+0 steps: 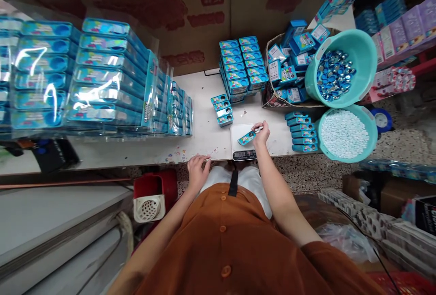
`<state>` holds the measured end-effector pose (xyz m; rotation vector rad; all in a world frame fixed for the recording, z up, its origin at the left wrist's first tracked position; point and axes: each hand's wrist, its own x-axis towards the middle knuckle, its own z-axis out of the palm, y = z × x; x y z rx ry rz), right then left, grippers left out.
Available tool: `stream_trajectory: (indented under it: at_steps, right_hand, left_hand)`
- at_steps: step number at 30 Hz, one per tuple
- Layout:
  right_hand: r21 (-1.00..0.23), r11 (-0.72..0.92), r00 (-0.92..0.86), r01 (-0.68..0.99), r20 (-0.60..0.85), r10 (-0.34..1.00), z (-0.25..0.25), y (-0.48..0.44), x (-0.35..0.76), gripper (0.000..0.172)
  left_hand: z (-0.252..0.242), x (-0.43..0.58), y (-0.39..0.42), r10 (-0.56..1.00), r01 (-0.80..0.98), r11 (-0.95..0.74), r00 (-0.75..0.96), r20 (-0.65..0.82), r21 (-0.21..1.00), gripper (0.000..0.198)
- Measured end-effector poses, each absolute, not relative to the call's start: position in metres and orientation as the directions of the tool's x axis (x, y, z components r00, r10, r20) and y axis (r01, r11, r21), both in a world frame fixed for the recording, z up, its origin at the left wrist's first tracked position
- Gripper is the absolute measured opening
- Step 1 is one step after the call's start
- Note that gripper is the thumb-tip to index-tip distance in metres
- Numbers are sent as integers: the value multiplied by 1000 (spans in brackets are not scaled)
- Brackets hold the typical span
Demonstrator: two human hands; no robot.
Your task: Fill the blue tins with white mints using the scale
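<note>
1. Orange buttoned garment (221, 240), head view, fills the lower frame. Both bare forearms run from it toward the digital scale (242, 144), which is the reference point for every entry below.
2. Right hand (261, 132): over the scale's far right corner, thumb and fingers closed on one end of a small blue tin (247, 138). The tin lies slanted across the scale's white platform. Whether it rests there or hangs just above cannot be told.
3. Left hand (198, 170): near-left of the scale, at the edge of the white table (136, 149), fingers curled downward. Whether they pinch anything cannot be told.
4. Short row of tins (222, 109): just beyond the scale, to its left.
5. Tall stack of tins (241, 66): farther beyond the scale, against the cardboard backing.
6. Side pile of tins (301, 131): just right of the scale.
7. Basin of white tablets (375, 136): right of the scale, past the side pile.
8. Basin of blue-and-silver pieces (363, 50): beyond-right of the scale.
9. Cardboard box (269, 100), holding jumbled tins: beyond the scale, beside the upper basin.
10. Shrink-wrapped packs (102, 77): well left of the scale.
11. Red bin (155, 186): below the table, near-left of the scale.
12. Handling note (judgement): the work in hand looks like weighing. A true reading would need the tin flat and central on the platform, with the fingers off it. The left hand and neighbouring tins should stay clear of the scale.
</note>
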<state>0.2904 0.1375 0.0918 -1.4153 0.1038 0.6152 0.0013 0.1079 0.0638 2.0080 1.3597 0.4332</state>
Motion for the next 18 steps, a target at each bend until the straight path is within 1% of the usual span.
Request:
stream_trajectory:
  at_steps: [9,14,18]
  right_hand:
    - [-914,0,854,-405,-379,356,94,135,286,41]
    - [-911,-5,848,-412,-385,365,95,135,283,37]
    - [-909,-23,842,-416,-394,369,94,135,283,39]
  left_hand:
    - [60,1,111,915,690,-230,393,-87,687,22]
    - [59,2,111,913,688,-231,398,-91,688,21]
    - [60,3,112,912,692,-218,396,-110,688,23]
